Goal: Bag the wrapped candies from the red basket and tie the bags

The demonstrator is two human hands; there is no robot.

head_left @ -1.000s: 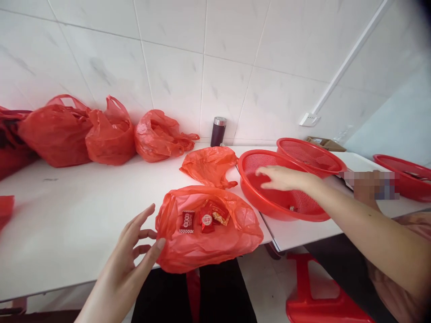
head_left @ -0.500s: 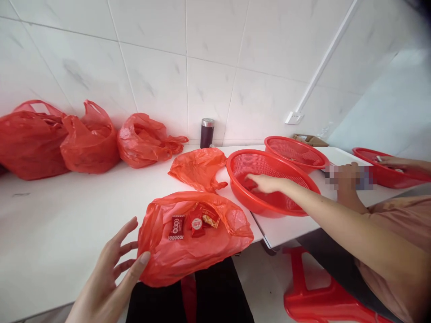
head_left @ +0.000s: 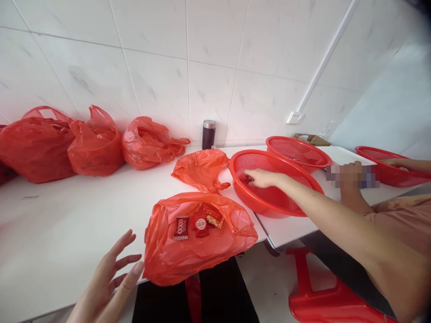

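Note:
My left hand (head_left: 106, 282) is open beside the left edge of a red plastic bag (head_left: 198, 260), its fingers spread and its thumb tip close to the plastic. The bag lies with its mouth open at the table's front edge. Inside are a dark red wrapped snack (head_left: 181, 227), a red packet with a round pale label (head_left: 201, 224) and a red-and-yellow packet (head_left: 214, 217). Stretched out to the right, my right hand (head_left: 264, 178) is inside a red perforated basket (head_left: 262, 207). Its fingers are curled together around something small and dark, mostly hidden.
Full red bags (head_left: 96, 152) line the wall at left. A flattened red bag (head_left: 202, 168) and a dark thermos (head_left: 208, 134) stand beyond the open one. More red baskets (head_left: 299, 154) are at right, near a co-worker's arm (head_left: 352, 193). A red stool (head_left: 319, 300) is below.
The fingers of my right hand have drawn together inside the basket. My left hand has come slightly away from the bag's edge. The whole view has shifted a little.

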